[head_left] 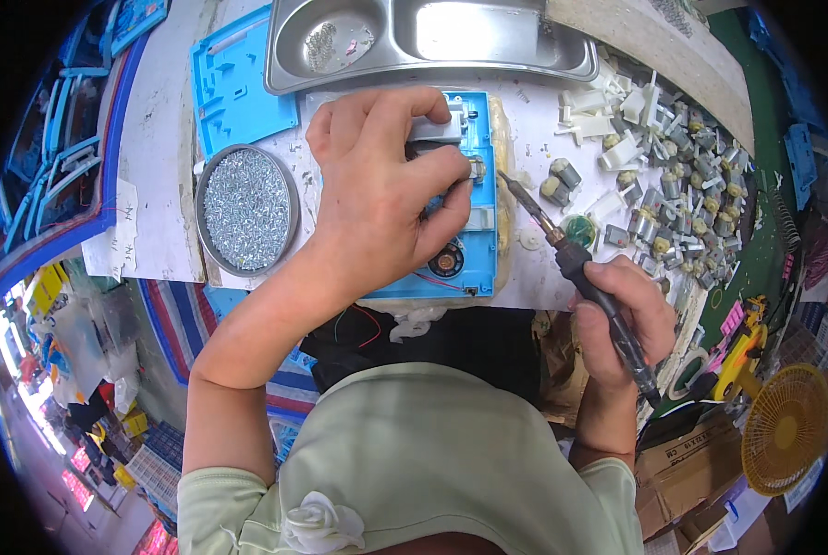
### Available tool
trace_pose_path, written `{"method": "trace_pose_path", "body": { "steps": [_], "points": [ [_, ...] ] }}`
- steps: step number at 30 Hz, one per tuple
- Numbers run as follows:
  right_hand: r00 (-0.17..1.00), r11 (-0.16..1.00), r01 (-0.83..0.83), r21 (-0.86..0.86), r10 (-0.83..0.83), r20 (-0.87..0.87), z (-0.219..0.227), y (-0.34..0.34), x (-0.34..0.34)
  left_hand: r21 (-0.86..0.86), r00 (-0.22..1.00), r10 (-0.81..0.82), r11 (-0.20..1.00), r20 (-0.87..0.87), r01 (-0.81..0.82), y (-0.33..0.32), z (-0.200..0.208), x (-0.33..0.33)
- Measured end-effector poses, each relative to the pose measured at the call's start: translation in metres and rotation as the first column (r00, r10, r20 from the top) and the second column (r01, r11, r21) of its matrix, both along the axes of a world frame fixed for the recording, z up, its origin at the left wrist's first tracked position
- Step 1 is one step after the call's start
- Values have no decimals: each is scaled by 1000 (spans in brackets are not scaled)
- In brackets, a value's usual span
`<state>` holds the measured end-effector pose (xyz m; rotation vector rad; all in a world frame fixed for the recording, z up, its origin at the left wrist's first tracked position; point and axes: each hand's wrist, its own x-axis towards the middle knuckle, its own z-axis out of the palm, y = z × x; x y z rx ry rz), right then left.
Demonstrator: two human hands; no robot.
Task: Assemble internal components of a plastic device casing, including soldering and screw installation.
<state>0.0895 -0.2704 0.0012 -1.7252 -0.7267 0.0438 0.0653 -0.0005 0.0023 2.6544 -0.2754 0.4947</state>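
My left hand (377, 180) bends over a light-blue plastic housing (484, 264) on the work table. Its fingers curl at a grey part (437, 131) and a small metallic piece (477, 169) inside; what the fingertips grip is hidden. Below the hand, a round black speaker (447, 261) with a red wire sits in the housing. My right hand (628, 319) is closed around a pen-shaped tool (608, 310) with a black handle and thin metal tip. The tip points up-left, just off the housing's right edge. Whether it is a soldering iron or a screwdriver, I cannot tell.
A round dish (291, 208) of small silvery screws stands left of the housing. Behind are another blue shell (238, 92) and a steel compartment tray (391, 69). Many small motors (654, 222) and white plastic pieces (588, 122) lie heaped at right. A yellow fan (784, 425) stands lower right.
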Motion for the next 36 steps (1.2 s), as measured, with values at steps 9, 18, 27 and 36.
{"method": "trace_pose_path", "body": {
  "steps": [9,18,27,36],
  "points": [
    [999,1000,-15,-8,15,30,-1,7,-1,22,1000,4,1000,-15,-3,-2,3,1],
    [999,1000,-17,-3,17,37,-5,10,0,19,1000,1,1000,-9,-1,-1,2,1],
    [999,999,35,7,-35,-6,-5,4,-5,27,1000,6,1000,1,-6,-2,1,2],
    [1000,1000,8,-12,-8,28,-4,4,-2,49,1000,9,999,-6,-8,-3,3,1]
  ]
}}
